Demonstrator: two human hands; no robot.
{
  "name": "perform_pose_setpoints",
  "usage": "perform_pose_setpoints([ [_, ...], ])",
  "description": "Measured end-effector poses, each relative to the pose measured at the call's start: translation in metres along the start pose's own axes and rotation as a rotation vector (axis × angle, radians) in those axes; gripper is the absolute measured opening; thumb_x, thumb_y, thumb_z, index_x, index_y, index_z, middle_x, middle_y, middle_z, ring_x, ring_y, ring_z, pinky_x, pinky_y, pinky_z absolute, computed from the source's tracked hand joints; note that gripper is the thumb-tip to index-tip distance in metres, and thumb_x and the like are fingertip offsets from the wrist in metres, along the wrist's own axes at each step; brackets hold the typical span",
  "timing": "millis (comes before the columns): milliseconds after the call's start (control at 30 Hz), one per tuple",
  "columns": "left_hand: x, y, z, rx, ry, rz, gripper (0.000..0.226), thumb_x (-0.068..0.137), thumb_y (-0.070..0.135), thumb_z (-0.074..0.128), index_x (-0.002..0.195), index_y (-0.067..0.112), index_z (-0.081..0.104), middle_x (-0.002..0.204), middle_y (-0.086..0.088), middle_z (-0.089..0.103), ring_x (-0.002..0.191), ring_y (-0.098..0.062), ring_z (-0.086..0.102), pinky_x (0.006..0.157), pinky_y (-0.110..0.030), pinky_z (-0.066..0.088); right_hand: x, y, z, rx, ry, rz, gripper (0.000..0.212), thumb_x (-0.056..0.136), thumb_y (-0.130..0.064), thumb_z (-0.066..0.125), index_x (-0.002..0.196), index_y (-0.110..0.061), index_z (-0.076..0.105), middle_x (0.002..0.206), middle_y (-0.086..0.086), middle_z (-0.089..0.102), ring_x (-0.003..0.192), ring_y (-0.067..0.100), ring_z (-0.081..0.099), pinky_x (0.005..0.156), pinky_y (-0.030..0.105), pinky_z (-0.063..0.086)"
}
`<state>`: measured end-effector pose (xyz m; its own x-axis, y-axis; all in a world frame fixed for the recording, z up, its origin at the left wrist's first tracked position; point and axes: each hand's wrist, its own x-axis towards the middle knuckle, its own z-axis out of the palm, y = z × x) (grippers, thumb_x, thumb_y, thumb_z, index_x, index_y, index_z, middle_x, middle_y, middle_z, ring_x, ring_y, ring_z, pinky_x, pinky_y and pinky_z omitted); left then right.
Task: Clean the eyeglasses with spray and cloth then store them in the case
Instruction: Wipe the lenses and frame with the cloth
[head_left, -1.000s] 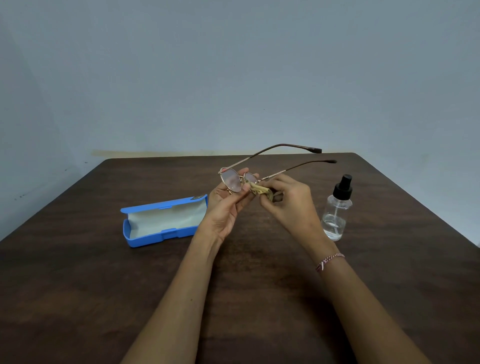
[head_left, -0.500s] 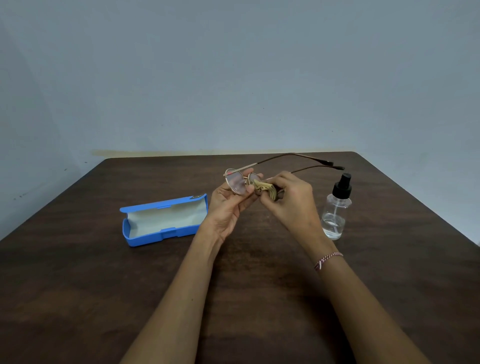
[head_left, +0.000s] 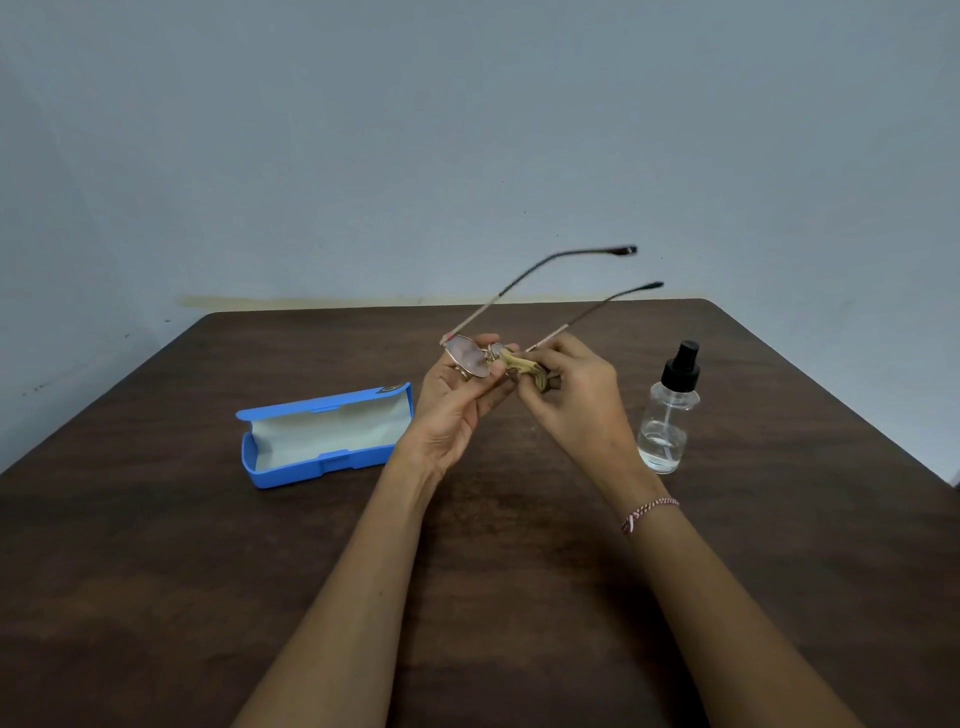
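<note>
Tilting up again after dipping half a second ago, the eyeglasses (head_left: 470, 358) now aim their temples high past the far edge of the worktop (head_left: 156, 571), held above it. The left hand (head_left: 457, 410) pinches the frame by the bare lens; the right hand (head_left: 571, 400) pinches the folded cloth (head_left: 524, 368) around the other lens. Wiping looks unfinished, I judge: the open case (head_left: 311, 470) and spray bottle (head_left: 667, 421) wait on either side

The case (head_left: 311, 470) lies open on the table (head_left: 156, 571), left of centre. The bottle (head_left: 667, 415) stands upright on the right. Between them, above the table, the left hand (head_left: 457, 410) holds the glasses (head_left: 470, 356). The right hand (head_left: 576, 405) holds the cloth (head_left: 524, 366) against the right lens. The temples point away toward the wall (head_left: 467, 130).
</note>
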<state>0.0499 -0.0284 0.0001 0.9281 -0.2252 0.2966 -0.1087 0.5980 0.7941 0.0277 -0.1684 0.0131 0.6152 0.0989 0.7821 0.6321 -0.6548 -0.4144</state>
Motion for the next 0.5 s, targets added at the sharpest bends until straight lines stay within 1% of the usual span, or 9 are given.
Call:
perform_pose_setpoints([
  [33, 0.001, 0.001, -0.001, -0.026, 0.01, 0.001, 0.03, 0.075, 0.002, 0.059, 0.104, 0.008, 0.057, 0.094, -0.007, 0.072, 0.088, -0.016, 0.069, 0.072, -0.025, 0.057, 0.0, -0.002, -0.001, 0.031, -0.027, -0.019, 0.017, 0.081, -0.007, 0.068, 0.098, -0.003, 0.071, 0.087, 0.006, 0.059, 0.077, 0.013, 0.059, 0.072, 0.024, 0.051],
  [100, 0.001, 0.003, -0.003, -0.06, 0.034, 0.001, 0.027, 0.079, -0.001, 0.057, 0.104, 0.009, 0.056, 0.092, -0.007, 0.073, 0.084, -0.015, 0.07, 0.07, -0.024, 0.057, -0.002, -0.007, -0.003, 0.082, -0.07, -0.053, 0.025, 0.088, -0.019, 0.064, 0.109, -0.006, 0.069, 0.094, 0.004, 0.059, 0.089, 0.014, 0.058, 0.079, 0.023, 0.051],
  [133, 0.001, 0.003, -0.003, -0.068, 0.042, 0.003, 0.025, 0.08, -0.002, 0.056, 0.103, 0.009, 0.056, 0.091, -0.007, 0.073, 0.083, -0.014, 0.07, 0.069, -0.024, 0.057, -0.002, -0.009, -0.004, 0.1, -0.081, -0.059, 0.028, 0.09, -0.023, 0.061, 0.112, -0.008, 0.067, 0.098, 0.002, 0.058, 0.094, 0.014, 0.057, 0.083, 0.022, 0.05],
  [167, 0.001, 0.002, -0.003, -0.074, 0.044, 0.006, 0.025, 0.08, -0.001, 0.056, 0.103, 0.01, 0.056, 0.09, -0.007, 0.073, 0.081, -0.014, 0.07, 0.07, -0.024, 0.057, -0.002, -0.009, -0.004, 0.111, -0.082, -0.064, 0.027, 0.091, -0.022, 0.059, 0.114, -0.009, 0.067, 0.099, 0.001, 0.058, 0.097, 0.013, 0.056, 0.084, 0.02, 0.049],
  [267, 0.001, 0.004, -0.001, -0.082, 0.03, 0.022, 0.027, 0.076, 0.004, 0.058, 0.102, 0.01, 0.056, 0.093, -0.009, 0.072, 0.082, -0.015, 0.07, 0.071, -0.025, 0.057, 0.0, -0.004, -0.003, 0.082, -0.038, -0.081, 0.023, 0.088, -0.013, 0.064, 0.11, -0.01, 0.069, 0.099, 0.002, 0.061, 0.097, 0.014, 0.058, 0.084, 0.018, 0.048],
  [400, 0.001, 0.005, 0.001, -0.139, 0.031, 0.028, 0.027, 0.076, 0.006, 0.058, 0.103, 0.01, 0.056, 0.101, -0.015, 0.067, 0.085, -0.017, 0.07, 0.071, -0.024, 0.058, 0.001, 0.002, -0.006, 0.093, -0.011, -0.08, 0.027, 0.08, -0.008, 0.072, 0.107, -0.007, 0.07, 0.099, 0.003, 0.061, 0.094, 0.015, 0.06, 0.082, 0.02, 0.052],
  [500, 0.001, 0.003, 0.001, -0.145, 0.038, 0.002, 0.025, 0.076, 0.005, 0.058, 0.102, 0.008, 0.056, 0.096, -0.013, 0.068, 0.082, -0.017, 0.07, 0.068, -0.023, 0.058, 0.001, 0.002, -0.006, 0.063, 0.028, -0.087, 0.028, 0.077, -0.008, 0.075, 0.104, -0.006, 0.071, 0.097, 0.004, 0.061, 0.091, 0.017, 0.06, 0.079, 0.025, 0.054],
])
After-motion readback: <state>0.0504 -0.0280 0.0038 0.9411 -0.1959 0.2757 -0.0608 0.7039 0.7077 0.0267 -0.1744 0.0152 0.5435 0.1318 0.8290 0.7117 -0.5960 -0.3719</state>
